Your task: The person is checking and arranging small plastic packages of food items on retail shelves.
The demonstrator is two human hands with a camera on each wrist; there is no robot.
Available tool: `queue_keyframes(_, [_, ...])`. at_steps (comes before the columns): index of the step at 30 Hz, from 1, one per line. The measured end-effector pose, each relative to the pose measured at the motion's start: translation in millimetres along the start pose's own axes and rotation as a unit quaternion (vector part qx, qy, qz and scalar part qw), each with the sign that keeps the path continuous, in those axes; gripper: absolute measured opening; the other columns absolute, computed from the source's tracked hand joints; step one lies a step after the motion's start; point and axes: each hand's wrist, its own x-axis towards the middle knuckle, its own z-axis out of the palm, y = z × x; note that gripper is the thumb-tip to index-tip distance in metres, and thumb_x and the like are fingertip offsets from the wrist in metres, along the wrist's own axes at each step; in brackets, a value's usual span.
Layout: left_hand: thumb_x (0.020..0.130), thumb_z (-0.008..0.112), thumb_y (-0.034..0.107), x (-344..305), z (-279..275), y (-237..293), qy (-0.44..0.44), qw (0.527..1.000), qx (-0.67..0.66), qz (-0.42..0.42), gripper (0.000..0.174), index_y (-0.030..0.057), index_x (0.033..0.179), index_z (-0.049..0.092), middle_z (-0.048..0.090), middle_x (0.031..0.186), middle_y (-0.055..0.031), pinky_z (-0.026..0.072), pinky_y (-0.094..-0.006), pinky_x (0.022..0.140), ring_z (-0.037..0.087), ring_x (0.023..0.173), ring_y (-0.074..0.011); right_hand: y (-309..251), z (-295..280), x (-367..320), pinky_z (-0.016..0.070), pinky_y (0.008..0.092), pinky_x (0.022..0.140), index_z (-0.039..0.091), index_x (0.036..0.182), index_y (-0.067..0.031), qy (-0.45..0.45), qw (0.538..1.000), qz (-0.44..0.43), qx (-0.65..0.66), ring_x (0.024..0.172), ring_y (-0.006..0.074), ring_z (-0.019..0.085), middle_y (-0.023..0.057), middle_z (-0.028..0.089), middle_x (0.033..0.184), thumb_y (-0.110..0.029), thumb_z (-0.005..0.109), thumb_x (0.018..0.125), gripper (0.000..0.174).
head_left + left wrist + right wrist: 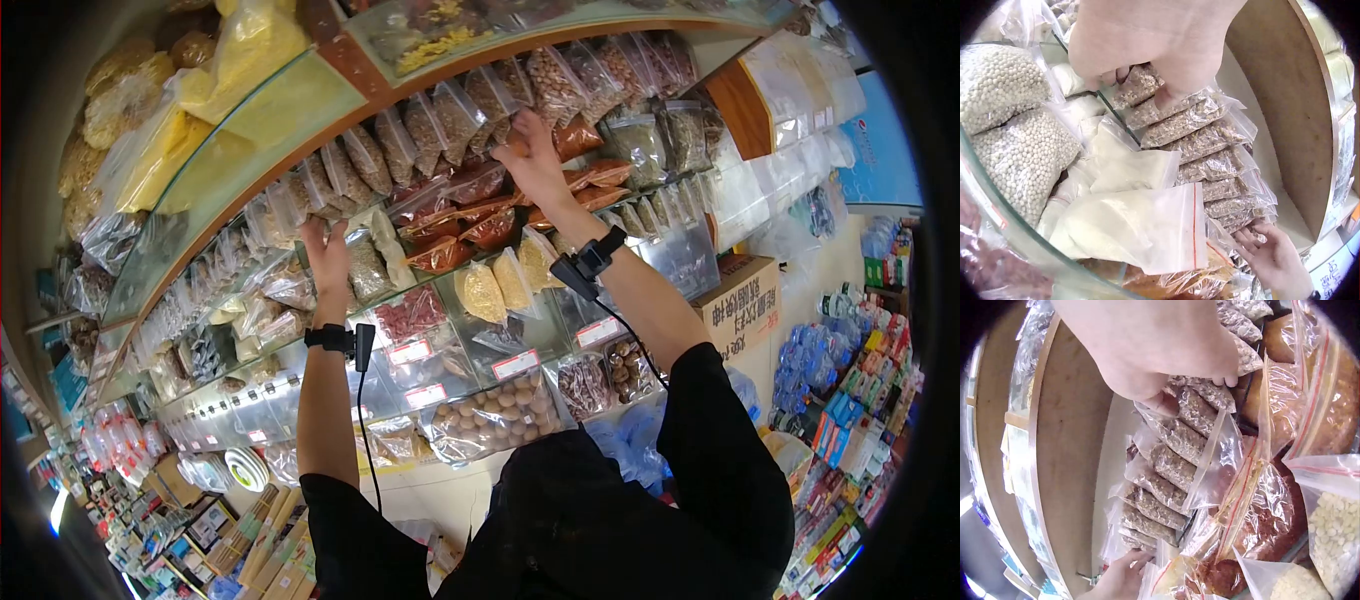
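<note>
2 hands work opposite ends of 1 row of clear bags (420, 130) filled with brownish grain. The row stands overlapped, high up, under a curved wooden board (1279, 94). The left hand (1147, 44) pinches the end bag between thumb and curled fingers. The right hand (1154, 344) pinches the bag at the other end the same way.

By my reading the row is being gathered or squared up. The next move calls for both hands to press inward evenly, so that the slippery bags neither fan out nor slide forward.

The head view shows both raised arms and the lower tiers with their price tags (515, 365), but not the fingertips. Each wrist view shows its own pinch close up. The left wrist view adds bags of white powder (1129, 225) just beside that hand. The right wrist view adds bags of red chilli (1260, 506) near the other.
</note>
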Motion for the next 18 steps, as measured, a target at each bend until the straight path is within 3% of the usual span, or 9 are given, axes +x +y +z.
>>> queue_keyframes(3, [0.093, 0.069, 0.015, 4, -4, -5, -0.02, 0.999, -0.034, -0.007, 0.059, -0.0026, 0.141, 0.04, 0.043, 0.148, -0.0201, 0.0291, -0.0373, 0.114, 0.039, 0.139, -0.0275, -7, -6, 7, 0.035, 0.0461, 0.111, 0.044, 0.142, -0.0095, -0.041, 0.998, 0.004, -0.045, 0.134, 0.0416, 0.042, 0.0303, 0.042, 0.142, -0.027, 0.069, 0.086, 0.063])
queue_keyframes(6, [0.093, 0.068, 0.014, 11, -10, -9, -0.046, 0.997, -0.055, -0.012, 0.057, -0.0025, 0.141, 0.041, 0.044, 0.148, -0.0196, 0.0299, -0.0365, 0.114, 0.04, 0.139, -0.0267, -15, -6, 11, 0.0368, 0.0449, 0.109, 0.042, 0.142, -0.0098, -0.077, 0.997, 0.027, -0.002, 0.131, 0.0427, 0.045, 0.0319, 0.043, 0.141, -0.026, 0.069, 0.086, 0.065])
queue_keyframes(8, [0.094, 0.067, 0.012, 12, -10, -10, -0.052, 0.998, -0.044, -0.016, 0.056, -0.0036, 0.141, 0.041, 0.043, 0.149, -0.019, 0.0294, -0.0364, 0.115, 0.04, 0.139, -0.0268, -22, -11, 14, 0.0374, 0.0436, 0.11, 0.038, 0.144, -0.005, -0.105, 0.992, 0.075, 0.002, 0.132, 0.0422, 0.046, 0.0306, 0.046, 0.141, -0.028, 0.07, 0.086, 0.07])
queue_keyframes(10, [0.094, 0.066, 0.01, 11, -10, -11, -0.051, 0.996, -0.078, 0.003, 0.057, -0.0066, 0.142, 0.039, 0.042, 0.15, -0.0198, 0.0306, -0.0368, 0.115, 0.04, 0.14, -0.0275, 17, 3, 25, 0.0365, 0.0418, 0.112, 0.033, 0.144, 0.001, -0.04, 0.997, 0.015, 0.062, 0.138, 0.0393, 0.043, 0.0288, 0.045, 0.145, -0.03, 0.07, 0.087, 0.075])
queue_keyframes(12, [0.096, 0.062, 0.009, 12, -6, -19, -0.038, 0.996, -0.084, 0.015, 0.052, -0.0054, 0.141, 0.042, 0.049, 0.144, -0.0155, 0.0343, -0.035, 0.114, 0.047, 0.134, -0.0235, 23, 0, 30, 0.0332, 0.0403, 0.116, 0.028, 0.148, 0.0044, -0.054, 0.996, 0.035, 0.068, 0.143, 0.0375, 0.038, 0.0277, 0.039, 0.151, -0.031, 0.07, 0.088, 0.082])
queue_keyframes(14, [0.097, 0.06, 0.01, 9, -5, -18, -0.015, 0.995, -0.096, 0.021, 0.051, -0.0058, 0.142, 0.042, 0.052, 0.141, -0.0149, 0.0357, -0.0348, 0.113, 0.05, 0.129, -0.0236, 27, -4, 32, 0.0391, 0.0342, 0.11, 0.029, 0.15, 0.0005, -0.121, 0.991, -0.009, 0.059, 0.138, 0.0239, 0.044, 0.0203, 0.043, 0.149, -0.011, 0.068, 0.09, 0.073])
queue_keyframes(15, [0.097, 0.06, 0.01, 7, -6, -18, -0.013, 0.995, -0.098, 0.02, 0.051, -0.0058, 0.142, 0.042, 0.052, 0.141, -0.0149, 0.0357, -0.0348, 0.113, 0.05, 0.129, -0.0236, 24, -8, 33, 0.0391, 0.0342, 0.11, 0.029, 0.15, 0.0005, -0.122, 0.991, -0.01, 0.057, 0.138, 0.0239, 0.044, 0.0203, 0.043, 0.149, -0.011, 0.068, 0.09, 0.073])
queue_keyframes(17, [0.097, 0.061, 0.012, 6, -11, -16, -0.007, 0.995, -0.096, 0.026, 0.045, -0.0052, 0.136, 0.049, 0.058, 0.133, -0.0125, 0.0388, -0.0338, 0.108, 0.055, 0.121, -0.0213, 18, -14, 35, 0.0292, 0.039, 0.118, 0.021, 0.156, 0.0024, -0.162, 0.987, 0.005, 0.002, 0.145, 0.0371, 0.034, 0.0257, 0.035, 0.155, -0.03, 0.07, 0.088, 0.09])
queue_keyframes(18, [0.097, 0.061, 0.012, 9, -14, -19, -0.004, 0.995, -0.096, 0.024, 0.045, -0.0052, 0.136, 0.049, 0.058, 0.133, -0.0125, 0.0388, -0.0338, 0.108, 0.055, 0.121, -0.0213, 16, -16, 37, 0.0292, 0.039, 0.118, 0.021, 0.156, 0.0024, -0.165, 0.986, 0.006, 0.003, 0.145, 0.0371, 0.034, 0.0257, 0.035, 0.155, -0.03, 0.07, 0.088, 0.09])
